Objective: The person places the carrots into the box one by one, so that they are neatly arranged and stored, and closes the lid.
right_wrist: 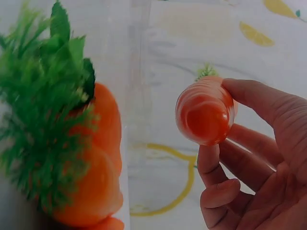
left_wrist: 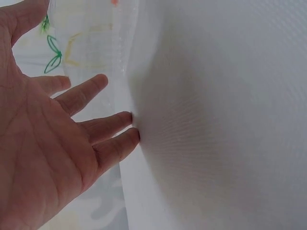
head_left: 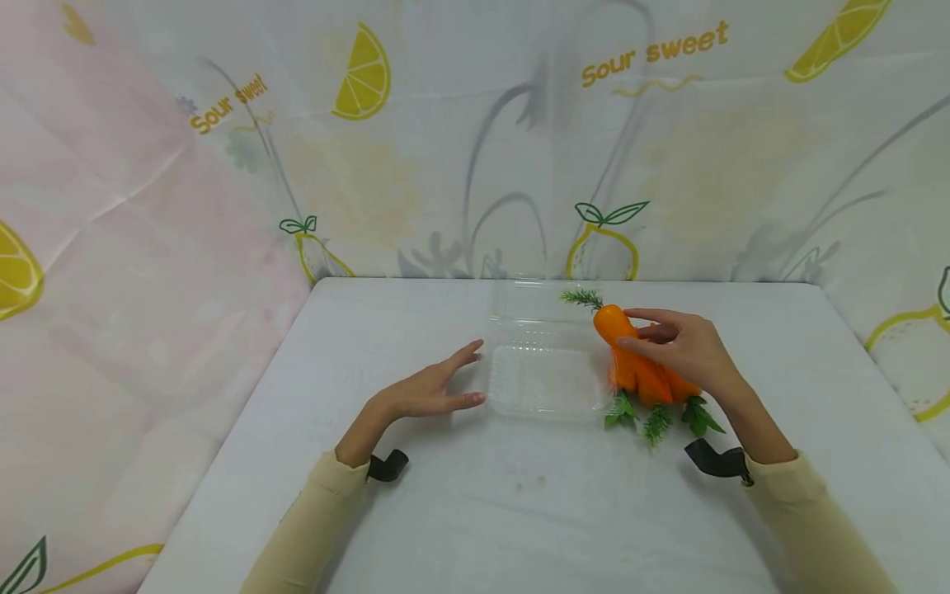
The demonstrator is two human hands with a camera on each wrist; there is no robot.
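Note:
My right hand (head_left: 688, 346) pinches an orange toy carrot (head_left: 610, 323) between thumb and fingers; its leafy top points to the far left. In the right wrist view this carrot (right_wrist: 204, 115) is seen end-on, off the table. Below and beside it lie several more carrots (head_left: 653, 386), their green tops (head_left: 656, 425) toward the near side. A clear plastic box (head_left: 549, 412) stands open left of them, its lid (head_left: 527, 299) folded back. By the box's left side, my left hand (head_left: 423, 391) has its fingers spread and holds nothing; whether its fingertips touch the box I cannot tell.
The table (head_left: 519, 511) has a white cover. Behind it hangs a curtain (head_left: 445, 165) printed with lemons, which also runs down the left side. A black wrist mount (head_left: 716, 459) sticks out from each sleeve.

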